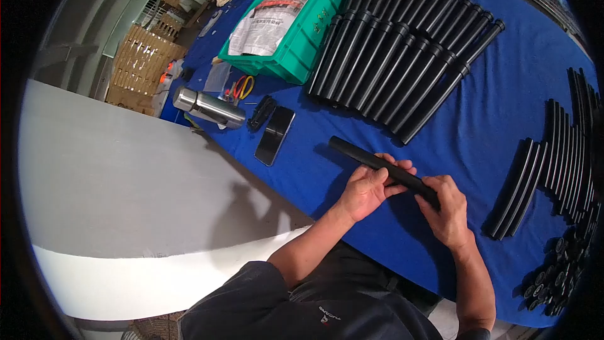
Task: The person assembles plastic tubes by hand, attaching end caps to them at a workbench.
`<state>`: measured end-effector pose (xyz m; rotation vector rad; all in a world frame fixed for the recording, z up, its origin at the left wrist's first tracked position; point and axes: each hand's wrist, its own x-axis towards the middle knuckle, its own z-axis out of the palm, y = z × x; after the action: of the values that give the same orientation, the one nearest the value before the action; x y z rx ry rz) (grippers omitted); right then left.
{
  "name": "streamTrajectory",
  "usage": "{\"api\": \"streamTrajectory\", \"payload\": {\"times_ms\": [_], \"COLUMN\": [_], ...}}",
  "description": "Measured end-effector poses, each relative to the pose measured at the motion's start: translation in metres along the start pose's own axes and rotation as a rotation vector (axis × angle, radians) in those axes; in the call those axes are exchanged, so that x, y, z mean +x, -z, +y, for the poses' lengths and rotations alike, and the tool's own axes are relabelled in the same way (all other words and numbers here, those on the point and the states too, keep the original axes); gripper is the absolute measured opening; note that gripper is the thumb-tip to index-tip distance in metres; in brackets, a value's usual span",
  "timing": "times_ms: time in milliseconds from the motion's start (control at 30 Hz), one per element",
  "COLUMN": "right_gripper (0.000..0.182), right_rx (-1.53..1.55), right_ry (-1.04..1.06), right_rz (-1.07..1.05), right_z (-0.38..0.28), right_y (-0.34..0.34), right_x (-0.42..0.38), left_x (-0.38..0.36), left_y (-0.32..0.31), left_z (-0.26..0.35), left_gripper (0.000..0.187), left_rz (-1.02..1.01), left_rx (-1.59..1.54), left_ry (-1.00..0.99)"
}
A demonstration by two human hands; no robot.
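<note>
A black tube (355, 152) is held at a slant over the blue cloth, its free end toward the upper left. My left hand (371, 186) grips it around the middle, thumb on top and fingers beneath. Wrapped round its lower right end is my right hand (447, 209), which hides that end. Beyond my hands lie several black tubes with collared ends (390, 44), laid side by side in overlapping rows. To the right are plain black tubes (519, 189) in stacked rows, and below them a heap of small round black caps (547, 280).
A green crate (270, 66) holding newspaper (277, 19) stands at the back left. Near it lie a steel flask (211, 108), yellow-and-red-handled scissors (242, 87), a black strap-like item (261, 113) and a phone (275, 136). A white surface (126, 176) borders the table on the left.
</note>
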<state>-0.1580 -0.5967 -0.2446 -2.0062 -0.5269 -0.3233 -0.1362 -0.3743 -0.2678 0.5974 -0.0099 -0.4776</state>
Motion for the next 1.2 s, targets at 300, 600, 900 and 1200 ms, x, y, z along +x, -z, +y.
{"api": "streamTrajectory", "payload": {"times_ms": [300, 600, 900, 1200], "right_gripper": [0.039, 0.071, 0.033, 0.033], "right_rx": [0.117, 0.461, 0.163, 0.101], "right_ry": [-0.15, -0.362, -0.039, -0.14], "right_rz": [-0.086, -0.241, -0.006, -0.118], "right_z": [0.004, 0.016, 0.015, -0.003], "right_y": [0.009, 0.021, 0.015, 0.018], "right_x": [-0.003, 0.0, -0.001, -0.002], "left_x": [-0.001, -0.003, -0.004, -0.005], "left_y": [0.003, 0.006, 0.009, 0.008], "left_z": [0.0, 0.001, -0.003, 0.0], "left_gripper": [0.026, 0.026, 0.03, 0.023], "left_rz": [0.018, 0.03, 0.031, -0.006], "left_rx": [0.027, -0.091, -0.02, -0.047], "left_ry": [-0.009, -0.074, -0.032, -0.05]}}
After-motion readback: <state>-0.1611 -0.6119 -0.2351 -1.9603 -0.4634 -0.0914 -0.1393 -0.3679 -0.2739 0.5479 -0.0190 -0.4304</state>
